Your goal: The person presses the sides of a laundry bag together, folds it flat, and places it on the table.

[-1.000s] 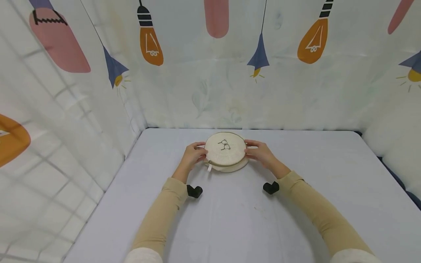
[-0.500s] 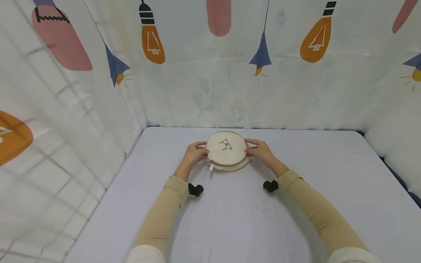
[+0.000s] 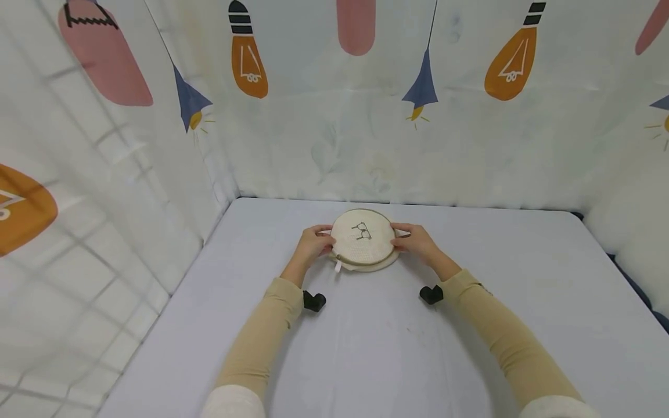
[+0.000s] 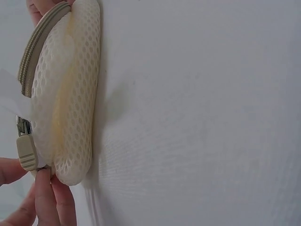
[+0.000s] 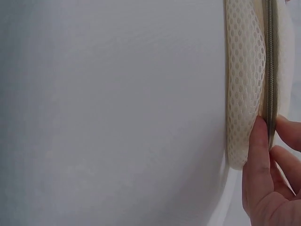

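A round cream mesh laundry bag (image 3: pixel 362 249) with a dark line drawing on its top lies near the back of the table. My left hand (image 3: pixel 312 244) pinches its left edge, and my right hand (image 3: pixel 420 244) pinches the opposite edge. In the left wrist view, the beige zip pull (image 4: pixel 27 153) sits close to the left fingertips, with a white tag (image 4: pixel 16 101) beside it. The zip (image 5: pixel 270 70) runs round the rim in the right wrist view, between the right thumb and fingers. Thick mesh sides bulge beneath the zip. The inside of the bag is hidden.
The bag rests on a white-covered table (image 3: pixel 366 348). A printed curtain (image 3: pixel 334 133) with lamp pictures hangs behind the table's far edge and along the left. Black wrist mounts (image 3: pixel 315 301) stick out from both sleeves.
The head view has shifted slightly, so everything sits a little further right in it. Both hands keep their hold on the laundry bag, which stays in place.
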{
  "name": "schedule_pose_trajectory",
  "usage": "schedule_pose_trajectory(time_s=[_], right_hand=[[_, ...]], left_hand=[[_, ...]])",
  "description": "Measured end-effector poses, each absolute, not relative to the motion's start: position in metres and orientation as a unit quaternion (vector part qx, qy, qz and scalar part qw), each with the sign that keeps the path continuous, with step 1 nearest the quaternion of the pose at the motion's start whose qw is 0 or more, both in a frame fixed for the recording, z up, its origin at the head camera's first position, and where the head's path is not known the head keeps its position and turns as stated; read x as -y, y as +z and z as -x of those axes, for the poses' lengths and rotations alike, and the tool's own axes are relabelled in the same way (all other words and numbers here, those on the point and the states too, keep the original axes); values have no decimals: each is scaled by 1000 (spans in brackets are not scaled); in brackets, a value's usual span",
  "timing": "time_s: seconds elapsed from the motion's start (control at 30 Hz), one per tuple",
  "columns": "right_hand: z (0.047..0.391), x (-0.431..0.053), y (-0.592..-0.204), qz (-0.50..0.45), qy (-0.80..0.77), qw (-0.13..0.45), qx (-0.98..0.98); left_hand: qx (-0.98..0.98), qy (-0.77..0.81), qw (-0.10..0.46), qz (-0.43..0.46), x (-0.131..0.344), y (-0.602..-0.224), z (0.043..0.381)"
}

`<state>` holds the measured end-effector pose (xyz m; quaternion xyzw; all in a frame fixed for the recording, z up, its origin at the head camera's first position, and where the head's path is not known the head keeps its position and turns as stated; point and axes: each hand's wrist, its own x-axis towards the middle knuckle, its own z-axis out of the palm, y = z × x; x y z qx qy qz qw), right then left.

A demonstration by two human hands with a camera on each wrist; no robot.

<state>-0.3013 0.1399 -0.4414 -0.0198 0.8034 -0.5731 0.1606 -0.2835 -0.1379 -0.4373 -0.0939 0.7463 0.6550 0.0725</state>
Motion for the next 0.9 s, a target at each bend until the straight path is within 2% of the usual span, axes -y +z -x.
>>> schedule_pose_trajectory(time_s=[0.3,0.57,0.9], right_hand=[[304,-139,-444,22,-572,159,-804],[303,-138,-435,39,-511,146,-846],[296,-142,-427,85,-435,79,-893]], left_hand=[[-750,649,74,105,136,-441,283],[-750,651,68,96,137,-435,281],[-762,641,55,74,139,-430,276]])
